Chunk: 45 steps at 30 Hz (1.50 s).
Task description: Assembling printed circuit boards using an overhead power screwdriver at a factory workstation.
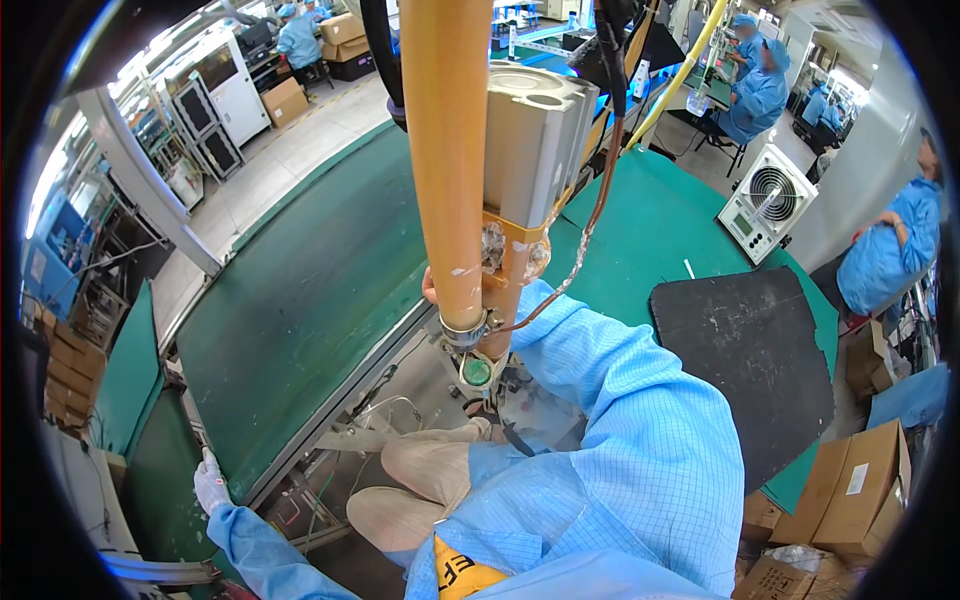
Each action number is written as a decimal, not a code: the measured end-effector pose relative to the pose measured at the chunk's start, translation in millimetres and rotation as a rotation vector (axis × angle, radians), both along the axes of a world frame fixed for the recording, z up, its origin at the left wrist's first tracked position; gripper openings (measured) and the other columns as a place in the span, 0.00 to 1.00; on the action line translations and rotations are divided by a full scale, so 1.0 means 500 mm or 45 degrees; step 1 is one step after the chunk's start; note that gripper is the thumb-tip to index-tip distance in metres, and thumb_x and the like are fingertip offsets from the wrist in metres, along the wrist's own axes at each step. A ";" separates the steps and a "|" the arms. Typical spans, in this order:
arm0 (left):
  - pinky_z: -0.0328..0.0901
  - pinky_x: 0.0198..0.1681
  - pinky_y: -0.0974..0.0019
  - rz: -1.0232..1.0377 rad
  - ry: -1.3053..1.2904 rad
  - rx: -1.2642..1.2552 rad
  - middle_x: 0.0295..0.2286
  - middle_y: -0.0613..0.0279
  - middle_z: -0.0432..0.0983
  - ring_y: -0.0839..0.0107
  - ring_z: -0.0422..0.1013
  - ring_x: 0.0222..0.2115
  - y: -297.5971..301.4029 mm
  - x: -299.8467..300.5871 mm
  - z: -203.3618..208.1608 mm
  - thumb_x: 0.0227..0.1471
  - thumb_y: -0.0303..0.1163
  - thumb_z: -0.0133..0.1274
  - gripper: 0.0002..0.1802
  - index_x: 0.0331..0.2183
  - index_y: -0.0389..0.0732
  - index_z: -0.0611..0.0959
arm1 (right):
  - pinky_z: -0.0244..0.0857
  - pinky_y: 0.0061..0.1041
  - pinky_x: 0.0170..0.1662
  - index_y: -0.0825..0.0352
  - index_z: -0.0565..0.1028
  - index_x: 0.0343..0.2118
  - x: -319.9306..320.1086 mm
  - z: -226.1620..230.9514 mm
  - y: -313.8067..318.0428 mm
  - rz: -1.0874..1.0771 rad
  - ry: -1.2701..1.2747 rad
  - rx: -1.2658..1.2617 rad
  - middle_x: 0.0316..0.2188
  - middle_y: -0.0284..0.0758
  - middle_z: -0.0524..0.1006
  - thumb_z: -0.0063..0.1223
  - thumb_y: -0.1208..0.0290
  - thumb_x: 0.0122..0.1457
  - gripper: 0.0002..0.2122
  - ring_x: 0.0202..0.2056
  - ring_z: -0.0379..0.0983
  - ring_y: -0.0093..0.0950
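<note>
**Hands on suspended tool and surface edge**

Right hand [432,288], mostly hidden, grips the hanging tan tool column [447,150] near its lower clamp. Left hand [210,485], gloved, rests flat on the near left edge of the green surface [300,290]. Judged step: positioning the tool. Next move calls for steady lowering. Column's long axis is vertical, tip [477,372] pointing down.

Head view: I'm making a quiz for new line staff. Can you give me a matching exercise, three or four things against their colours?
Things:
1. bench mat
2. foam sheet
3. hanging tube
4. left hand glove

Colours:
A. black
B. white
C. green
D. tan-orange

Pairs: 1-C, 2-A, 3-D, 4-B
</note>
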<state>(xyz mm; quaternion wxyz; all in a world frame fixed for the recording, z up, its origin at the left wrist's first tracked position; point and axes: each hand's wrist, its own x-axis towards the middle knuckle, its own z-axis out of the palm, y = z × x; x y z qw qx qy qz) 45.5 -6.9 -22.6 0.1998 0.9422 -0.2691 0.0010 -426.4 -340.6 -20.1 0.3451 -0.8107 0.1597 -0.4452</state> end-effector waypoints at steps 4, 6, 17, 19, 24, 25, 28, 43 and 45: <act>0.60 0.33 0.55 -0.014 -0.022 -0.006 0.22 0.45 0.73 0.50 0.68 0.26 0.011 0.032 -0.021 0.54 0.58 0.36 0.36 0.26 0.30 0.77 | 0.63 0.27 0.22 0.69 0.71 0.32 -0.019 0.125 0.093 -0.075 -0.589 -0.119 0.22 0.36 0.71 0.54 0.69 0.52 0.09 0.22 0.69 0.29; 0.60 0.34 0.54 -0.005 -0.049 -0.055 0.23 0.44 0.73 0.49 0.68 0.28 0.027 0.057 -0.044 0.54 0.57 0.37 0.35 0.26 0.30 0.78 | 0.62 0.24 0.24 0.68 0.73 0.23 -0.024 0.112 0.068 -0.370 0.034 -0.435 0.18 0.33 0.71 0.53 0.68 0.50 0.08 0.24 0.69 0.23; 0.61 0.41 0.53 0.148 -0.061 0.008 0.32 0.44 0.75 0.47 0.69 0.36 0.011 0.021 -0.017 0.54 0.56 0.38 0.31 0.31 0.36 0.79 | 0.64 0.33 0.46 0.65 0.77 0.32 -0.113 0.009 -0.412 -1.112 0.580 -0.183 0.34 0.45 0.74 0.56 0.66 0.43 0.12 0.41 0.70 0.39; 0.62 0.42 0.55 0.124 -0.154 -0.079 0.35 0.45 0.75 0.48 0.69 0.38 -0.038 -0.008 -0.006 0.54 0.55 0.39 0.29 0.34 0.38 0.80 | 0.63 0.35 0.48 0.64 0.76 0.35 -0.214 -0.020 -0.511 -1.398 0.681 -0.038 0.37 0.46 0.74 0.56 0.62 0.42 0.16 0.43 0.69 0.41; 0.62 0.46 0.58 0.184 -0.178 -0.262 0.38 0.48 0.74 0.52 0.68 0.42 -0.017 -0.021 0.011 0.51 0.51 0.44 0.24 0.40 0.42 0.79 | 0.59 0.36 0.52 0.63 0.74 0.42 -0.298 -0.017 -0.606 -1.737 0.816 0.007 0.44 0.44 0.72 0.53 0.54 0.42 0.24 0.49 0.66 0.40; 0.61 0.47 0.58 0.336 -0.210 -0.204 0.39 0.49 0.74 0.53 0.68 0.43 0.048 -0.043 0.034 0.50 0.50 0.45 0.24 0.41 0.42 0.79 | 0.58 0.36 0.53 0.64 0.72 0.45 -0.184 0.008 -0.561 -1.430 0.911 0.185 0.46 0.44 0.71 0.53 0.51 0.43 0.27 0.50 0.65 0.40; 0.61 0.48 0.58 0.343 -0.174 -0.137 0.41 0.51 0.73 0.55 0.68 0.45 -0.041 -0.066 0.053 0.48 0.52 0.46 0.27 0.43 0.43 0.78 | 0.58 0.37 0.53 0.64 0.69 0.49 -0.356 -0.059 -0.678 -1.775 0.989 0.107 0.49 0.44 0.69 0.52 0.51 0.45 0.30 0.52 0.64 0.40; 0.65 0.43 0.57 0.431 -0.209 0.059 0.37 0.53 0.75 0.58 0.71 0.39 -0.017 -0.047 0.024 0.52 0.53 0.43 0.24 0.34 0.43 0.80 | 0.64 0.40 0.45 0.65 0.77 0.36 -0.388 -0.099 -0.839 -1.545 0.915 0.204 0.37 0.44 0.76 0.42 0.56 0.48 0.20 0.40 0.71 0.45; 0.65 0.43 0.57 0.481 -0.159 0.060 0.36 0.53 0.75 0.58 0.71 0.40 0.012 -0.067 0.034 0.52 0.53 0.43 0.24 0.35 0.43 0.80 | 0.64 0.37 0.46 0.65 0.78 0.36 -0.335 -0.088 -0.796 -1.531 0.822 0.301 0.37 0.42 0.77 0.45 0.57 0.46 0.19 0.40 0.72 0.42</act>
